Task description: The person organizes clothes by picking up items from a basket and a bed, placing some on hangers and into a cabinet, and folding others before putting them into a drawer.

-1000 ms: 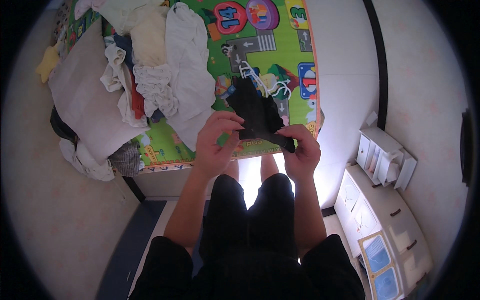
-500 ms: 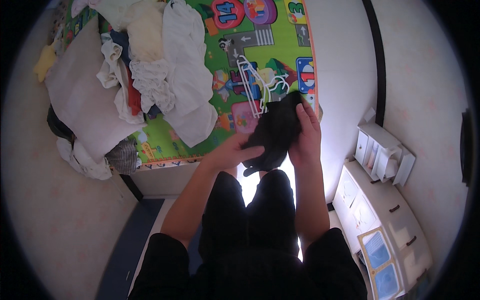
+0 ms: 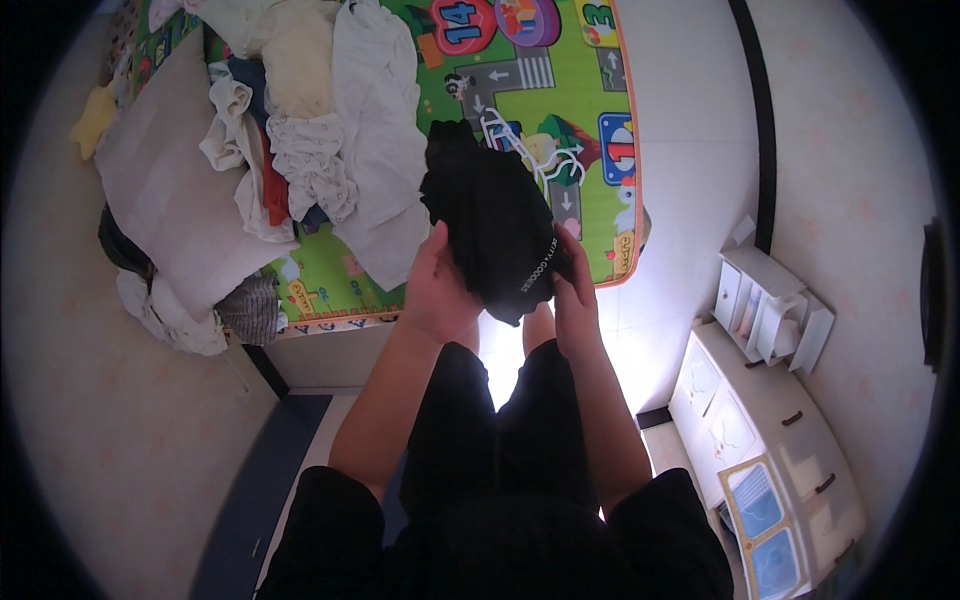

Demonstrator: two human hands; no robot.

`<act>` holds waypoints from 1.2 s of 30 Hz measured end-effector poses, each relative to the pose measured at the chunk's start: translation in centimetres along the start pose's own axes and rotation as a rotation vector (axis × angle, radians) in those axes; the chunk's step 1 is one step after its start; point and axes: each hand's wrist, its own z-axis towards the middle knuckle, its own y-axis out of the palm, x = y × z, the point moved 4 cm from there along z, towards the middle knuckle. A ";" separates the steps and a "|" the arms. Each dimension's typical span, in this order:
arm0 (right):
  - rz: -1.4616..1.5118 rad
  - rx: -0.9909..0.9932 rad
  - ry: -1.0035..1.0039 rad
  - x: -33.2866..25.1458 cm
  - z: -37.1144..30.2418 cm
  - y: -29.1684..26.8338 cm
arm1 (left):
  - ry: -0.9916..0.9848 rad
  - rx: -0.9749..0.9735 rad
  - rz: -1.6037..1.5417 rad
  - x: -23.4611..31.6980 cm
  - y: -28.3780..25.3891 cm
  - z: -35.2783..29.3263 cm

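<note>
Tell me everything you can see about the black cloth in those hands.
The black cloth looks soft and matte, loosely folded, with small pale lettering near its lower right edge. The left hand holds its lower left side, the right hand its right. In this view its lower end extends past the colourful mat.

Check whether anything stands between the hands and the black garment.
Nothing visible does. The left hand and right hand touch the black garment directly, one at each side. The white hanger, partly hidden by it, lies beyond on the patterned mat, not between.
</note>
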 end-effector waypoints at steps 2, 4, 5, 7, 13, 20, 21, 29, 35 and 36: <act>0.190 -0.026 0.039 0.5 0.9 0.0 | -0.003 -0.027 -0.030 -0.1 -0.3 -0.3; 0.056 0.068 -0.103 1.3 1.9 0.3 | -0.005 0.003 0.037 -0.1 -0.6 -0.6; -0.047 0.099 -0.180 1.6 2.3 0.3 | -0.040 -0.001 -0.009 -0.3 -0.7 -0.7; -0.432 0.148 -0.360 1.4 3.0 -0.2 | -0.124 -0.012 -0.076 -0.6 -0.6 -0.8; -0.716 0.061 -0.508 0.4 3.5 -1.1 | -0.081 0.277 0.361 0.5 -1.8 -0.2; -0.518 0.301 -0.218 -2.9 0.7 -0.1 | 0.154 0.409 1.374 2.1 -2.1 -1.1; -0.485 0.307 -0.086 -3.0 0.3 -0.2 | 0.264 0.280 1.558 1.8 -1.4 -1.4; -1.032 0.092 -0.269 -3.4 -0.2 -0.4 | 0.243 0.234 2.100 1.4 -2.3 -2.3; -1.336 0.224 -0.429 -3.1 0.1 -3.2 | 0.318 0.275 2.068 4.8 -4.4 -1.9; -1.321 0.243 -0.466 -3.3 0.2 -3.7 | 0.340 0.244 1.982 5.4 -4.4 -1.7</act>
